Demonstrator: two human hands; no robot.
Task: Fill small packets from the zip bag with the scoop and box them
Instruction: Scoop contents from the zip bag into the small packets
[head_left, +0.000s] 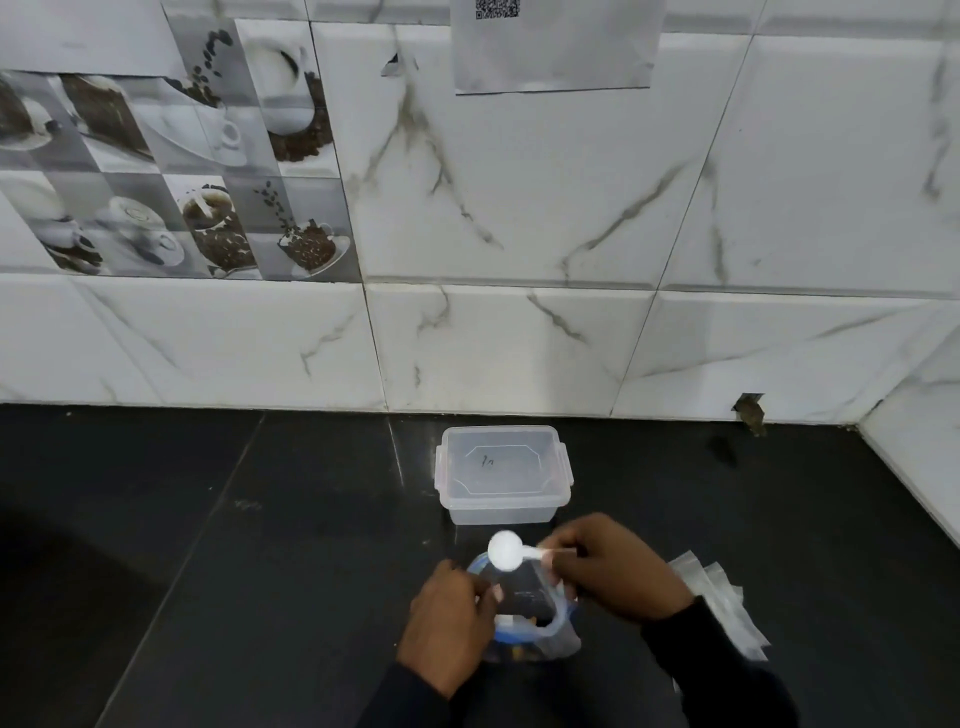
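Note:
A clear zip bag (550, 623) with a blue zip rim stands open on the black counter, dark contents inside. My left hand (449, 618) grips the bag's left rim. My right hand (608, 566) pinches the handle of a white scoop (506, 551), whose round bowl hovers just above the bag's mouth. A clear plastic box (503, 475) with its lid on sits behind the bag, near the wall. Small clear packets (722, 597) lie in a loose pile to the right, partly hidden by my right sleeve.
The black counter (260, 545) runs to a white marble-tiled wall (519, 338) at the back and a side wall at the right. A paper with a QR code (550, 41) hangs on the wall.

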